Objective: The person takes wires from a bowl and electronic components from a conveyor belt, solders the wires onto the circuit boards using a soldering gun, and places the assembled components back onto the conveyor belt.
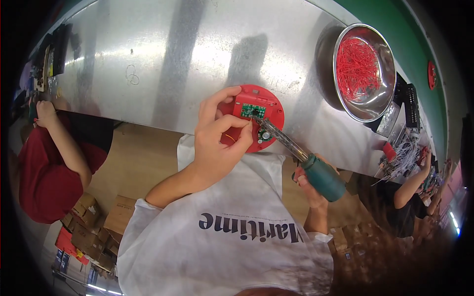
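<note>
A round red plastic housing (275,108) lies at the near edge of the metal table. Mounted inside it are a small green circuit board (251,109) and a round dark component (264,134). My left hand (215,140) steadies the housing's left side while its thumb and forefinger pinch a thin yellow wire (230,137) at the board's lower edge. The wire's pinched end is mostly hidden by the fingertips. Wrapped round the green handle of a soldering iron (323,177) is my right hand (312,191). The iron's tip meets or nearly meets the board beside the wire.
A steel bowl (389,91) of red wires stands on the metal table (128,79) at the far right. Beyond it, a bundle of white wires (402,155) lies near another person's arm (412,190). A person in dark red (49,172) works at the left, above cardboard boxes (121,214).
</note>
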{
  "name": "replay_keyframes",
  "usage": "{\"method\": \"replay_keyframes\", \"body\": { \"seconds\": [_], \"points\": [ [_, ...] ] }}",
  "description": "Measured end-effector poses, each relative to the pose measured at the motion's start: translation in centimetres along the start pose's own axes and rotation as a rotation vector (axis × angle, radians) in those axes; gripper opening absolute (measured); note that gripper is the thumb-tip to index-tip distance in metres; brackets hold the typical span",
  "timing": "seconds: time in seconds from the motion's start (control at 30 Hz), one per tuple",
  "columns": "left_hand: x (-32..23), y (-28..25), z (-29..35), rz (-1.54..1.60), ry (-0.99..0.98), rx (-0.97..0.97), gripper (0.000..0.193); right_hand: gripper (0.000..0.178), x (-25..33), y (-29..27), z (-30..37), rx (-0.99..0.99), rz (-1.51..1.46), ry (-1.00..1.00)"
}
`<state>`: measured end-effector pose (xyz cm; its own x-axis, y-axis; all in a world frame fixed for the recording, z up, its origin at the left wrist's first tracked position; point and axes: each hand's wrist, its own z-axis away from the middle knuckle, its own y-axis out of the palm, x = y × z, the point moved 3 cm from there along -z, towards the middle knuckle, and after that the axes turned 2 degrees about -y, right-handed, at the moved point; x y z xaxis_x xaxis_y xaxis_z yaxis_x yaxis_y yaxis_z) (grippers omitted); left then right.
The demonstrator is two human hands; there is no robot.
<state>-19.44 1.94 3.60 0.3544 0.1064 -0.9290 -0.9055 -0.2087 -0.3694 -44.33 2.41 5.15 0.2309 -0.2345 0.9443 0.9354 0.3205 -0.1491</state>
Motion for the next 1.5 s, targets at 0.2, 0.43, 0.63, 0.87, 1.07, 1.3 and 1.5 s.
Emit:
{"method": "replay_keyframes", "body": {
  "seconds": [0.2,0.43,0.63,0.87,1.07,1.3,1.5],
  "points": [
    [0.0,0.0,0.0,-0.002,-0.001,-0.002,0.008,0.02,-0.3,-0.1,0.0,0.0,0.042,0.026],
    [0.2,0.1,0.0,0.005,-0.029,-0.008,0.008,0.012,0.9,0.2,-1.1,0.079,0.323,-0.273],
    [-0.1,0.0,-0.1,-0.004,-0.03,-0.005,0.009,0.011,2.0,0.8,-1.3,0.035,0.41,-0.41],
    [-0.2,0.0,-0.3,-0.016,-0.045,0.0,0.008,0.014,-1.6,-1.2,0.7,-0.066,-0.037,-0.047],
    [-0.1,-0.1,-0.3,0.005,-0.064,-0.01,0.007,0.031,-3.6,-3.0,2.7,-0.168,-0.36,0.051],
    [-0.5,-0.3,-0.6,-0.03,-0.066,0.031,0.007,0.035,-4.6,-2.8,2.5,-0.229,-0.474,0.003],
    [-1.3,-1.1,-1.0,-0.08,-0.077,0.136,0.006,0.026,-4.4,-2.7,2.4,-0.243,-0.529,-0.015]
  ]
}}
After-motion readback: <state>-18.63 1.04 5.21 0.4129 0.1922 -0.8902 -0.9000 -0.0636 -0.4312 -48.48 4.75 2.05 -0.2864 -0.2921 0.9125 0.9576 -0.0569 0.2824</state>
